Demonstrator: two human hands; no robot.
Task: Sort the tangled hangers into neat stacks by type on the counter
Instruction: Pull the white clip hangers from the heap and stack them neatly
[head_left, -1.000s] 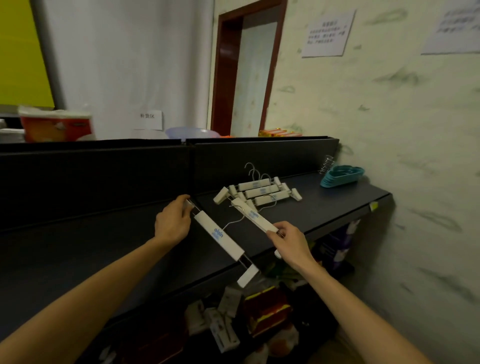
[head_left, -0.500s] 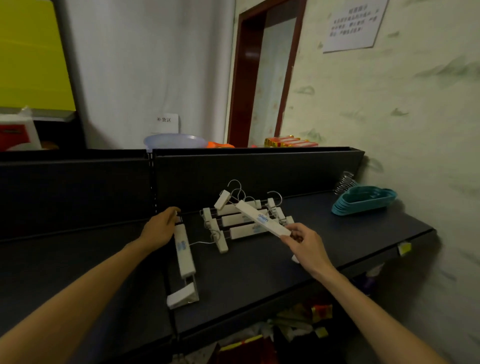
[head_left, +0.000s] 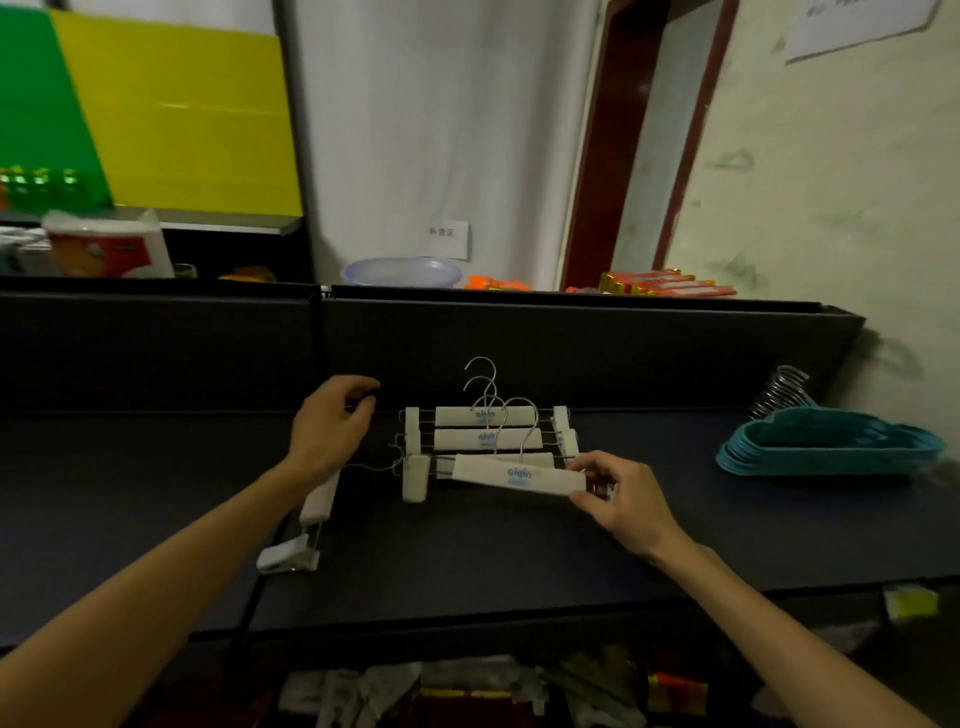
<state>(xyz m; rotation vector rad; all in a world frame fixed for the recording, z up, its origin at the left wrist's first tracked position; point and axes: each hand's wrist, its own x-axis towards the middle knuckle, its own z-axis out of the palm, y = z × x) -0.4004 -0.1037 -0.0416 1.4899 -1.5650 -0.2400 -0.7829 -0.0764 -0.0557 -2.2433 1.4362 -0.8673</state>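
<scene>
On the dark counter, the left hand grasps one end of a white clip hanger lying lengthwise. The right hand pinches another white hanger's bar end over the white stack. Light and stiff, probably; bars grip best, since hooks snag. Teal hangers sit far right.

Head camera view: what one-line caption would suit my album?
Right hand lays a white clip hanger on its stack while teal plastic hangers wait aside.
</scene>
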